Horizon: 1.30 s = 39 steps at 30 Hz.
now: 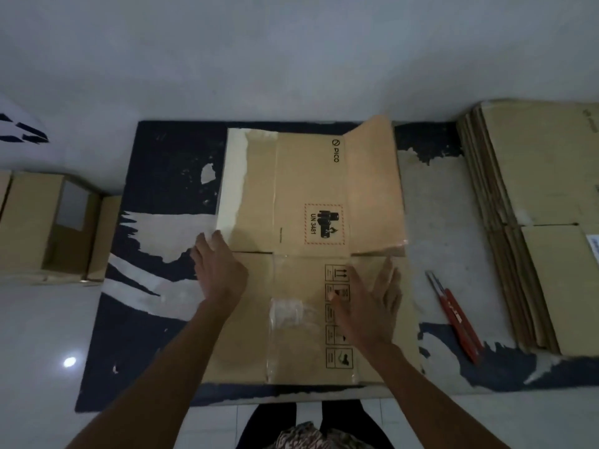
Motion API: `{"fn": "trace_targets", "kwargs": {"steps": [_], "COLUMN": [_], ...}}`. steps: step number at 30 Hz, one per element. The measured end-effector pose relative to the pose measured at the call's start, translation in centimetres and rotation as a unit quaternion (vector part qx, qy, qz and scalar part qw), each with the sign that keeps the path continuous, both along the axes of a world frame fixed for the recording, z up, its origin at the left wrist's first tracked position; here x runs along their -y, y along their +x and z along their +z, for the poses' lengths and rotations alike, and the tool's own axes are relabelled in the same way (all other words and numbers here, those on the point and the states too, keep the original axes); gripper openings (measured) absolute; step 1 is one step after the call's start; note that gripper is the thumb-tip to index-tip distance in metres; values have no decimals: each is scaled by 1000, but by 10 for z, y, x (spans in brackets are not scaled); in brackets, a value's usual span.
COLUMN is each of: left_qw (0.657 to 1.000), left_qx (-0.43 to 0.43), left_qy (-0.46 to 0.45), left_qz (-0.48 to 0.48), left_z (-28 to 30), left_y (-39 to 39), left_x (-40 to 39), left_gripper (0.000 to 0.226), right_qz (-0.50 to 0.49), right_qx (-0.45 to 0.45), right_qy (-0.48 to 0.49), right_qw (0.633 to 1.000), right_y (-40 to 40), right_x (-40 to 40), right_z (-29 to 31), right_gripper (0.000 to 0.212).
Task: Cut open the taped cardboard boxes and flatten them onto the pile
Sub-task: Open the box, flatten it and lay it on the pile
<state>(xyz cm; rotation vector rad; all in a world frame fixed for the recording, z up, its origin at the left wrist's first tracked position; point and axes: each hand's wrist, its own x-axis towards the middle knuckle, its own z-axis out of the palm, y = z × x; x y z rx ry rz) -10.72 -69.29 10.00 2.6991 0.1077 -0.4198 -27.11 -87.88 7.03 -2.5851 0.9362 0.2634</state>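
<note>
Our left hand lies flat with the fingers straight and slightly spread, the fingertips at the left edge of the box where a pale flap begins. Our right hand is flat too, fingers straight and fanned wide, pressing on the near half of the cardboard just beside a column of printed handling symbols. Neither hand holds anything. Between our hands a strip of clear tape runs along the seam, wrinkled into a small bunch near the middle. The box is laid out nearly flat under our palms, its far half showing a red-bordered battery label and a small brand mark near the far edge; the right far flap tilts upward instead of lying down. The box rests on a dark blue mat whose surface is worn away in pale patches. To the right of the box, on the mat, lies a red-handled cutter, apart from our right hand. Farther right sits the pile of flattened boxes, stacked with edges fanned. At the left, off the mat, stand boxes not yet flattened, on a pale tiled floor.
</note>
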Motion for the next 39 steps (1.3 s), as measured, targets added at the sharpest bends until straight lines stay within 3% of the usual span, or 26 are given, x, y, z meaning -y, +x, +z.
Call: {"fn": "trace_targets", "kwargs": {"steps": [4, 6, 9, 14, 22, 27, 30, 35, 39], "left_qw": [984, 973, 963, 954, 972, 971, 969, 960, 946], "left_qx": [86, 47, 36, 65, 67, 62, 54, 86, 101], "left_qy": [-10, -43, 3, 54, 59, 63, 53, 9, -6], "left_qz": [-157, -222, -269, -287, -217, -220, -234, -267, -309], "left_z": [-21, -34, -60, -73, -76, -77, -74, -59, -76], "left_y": [-65, -92, -112, -117, -138, -136, -134, -71, -14], "left_x": [3, 7, 6, 3, 15, 17, 13, 12, 27], "left_gripper": [58, 63, 67, 67, 65, 66, 67, 48, 64], "right_qz": [11, 20, 30, 52, 59, -32, -9, 8, 8], "right_qx": [-69, -75, -62, -21, -5, -41, -61, -52, -42], "right_qy": [15, 18, 9, -56, -88, -68, -84, -104, -104], "right_qw": [997, 997, 998, 997, 994, 996, 995, 993, 994], "right_y": [-9, -7, -10, -44, -46, -18, -14, -14, -12], "right_x": [-1, -2, -8, -34, -36, -46, -49, -47, -47], "right_z": [-13, -12, -11, -27, -37, -39, -42, -42, -43], "right_gripper": [73, 73, 74, 75, 76, 70, 72, 67, 66]}}
